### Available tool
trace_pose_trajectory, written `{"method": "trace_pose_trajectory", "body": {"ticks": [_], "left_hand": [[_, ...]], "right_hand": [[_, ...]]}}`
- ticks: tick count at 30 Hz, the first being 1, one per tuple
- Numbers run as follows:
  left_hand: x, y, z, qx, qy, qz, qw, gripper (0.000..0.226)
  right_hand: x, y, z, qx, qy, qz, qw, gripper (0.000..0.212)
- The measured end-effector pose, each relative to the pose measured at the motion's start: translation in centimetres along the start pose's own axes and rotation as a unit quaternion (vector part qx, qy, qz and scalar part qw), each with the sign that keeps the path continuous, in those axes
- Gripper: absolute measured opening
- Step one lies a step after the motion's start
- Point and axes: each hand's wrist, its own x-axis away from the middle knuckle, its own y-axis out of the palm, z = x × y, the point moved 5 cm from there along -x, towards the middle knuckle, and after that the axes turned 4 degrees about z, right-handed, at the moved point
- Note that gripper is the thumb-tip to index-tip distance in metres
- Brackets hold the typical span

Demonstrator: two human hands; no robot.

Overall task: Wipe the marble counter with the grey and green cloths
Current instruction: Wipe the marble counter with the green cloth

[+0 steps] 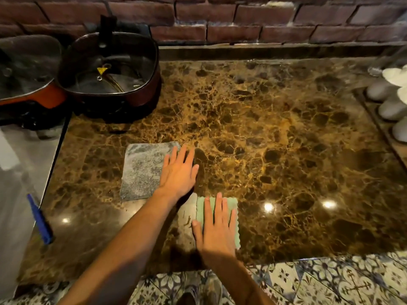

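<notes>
Head view.

A: Where are the cloths being kept, and how are the hands being held?

B: The grey cloth [143, 170] is lying flat on the counter [286, 139], left of centre. The green cloth [200, 211] is lying just beside the front edge. The left hand [179, 170] is being held flat with its fingers straight over the grey cloth's right edge, partly over bare marble. Nothing is being gripped. The right hand [217, 225] is being pressed flat on the green cloth, fingers straight and spread.

A: What is being judged as likely to go wrong?

B: Only the grey cloth's margin is being covered, so it is probably going to bunch or be left behind when pushed. The pot [110, 69] is standing near, behind it, and could be struck by a far stroke. The green cloth is at risk of being dragged over the front edge on a pull-back.

A: How are the long axes being recorded?

B: Both cloths are slightly longer front to back. The grey cloth's far end is leaning a little rightward. The green cloth is pointing nearly straight at the wall.
</notes>
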Motion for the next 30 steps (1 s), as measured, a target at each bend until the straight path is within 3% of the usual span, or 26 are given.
{"method": "trace_pose_trajectory", "body": {"ticks": [5,12,19,25,30], "left_hand": [[-4.3,2.0,0.3,-0.041,0.029,-0.007,0.999,0.063],[-6.5,5.0,-1.1,-0.029,-0.008,-0.010,0.999,0.060],[-6.6,6.0,-1.5,-0.026,0.003,0.046,0.999,0.057],[-6.1,5.3,-1.1,-0.031,0.041,0.172,0.984,0.051],[-6.0,5.4,-0.8,-0.039,0.044,0.148,0.987,0.052]], "right_hand": [[-1.5,2.2,1.3,0.053,-0.004,0.039,0.998,0.066],[-4.5,2.4,1.5,0.021,-0.016,0.057,0.998,0.062],[-20.9,-0.1,2.6,0.030,0.028,0.035,0.999,0.066],[-37.2,-2.6,4.2,0.034,0.046,0.034,0.998,0.064],[-42.0,-3.7,5.2,0.051,0.066,0.014,0.996,0.062]]}}
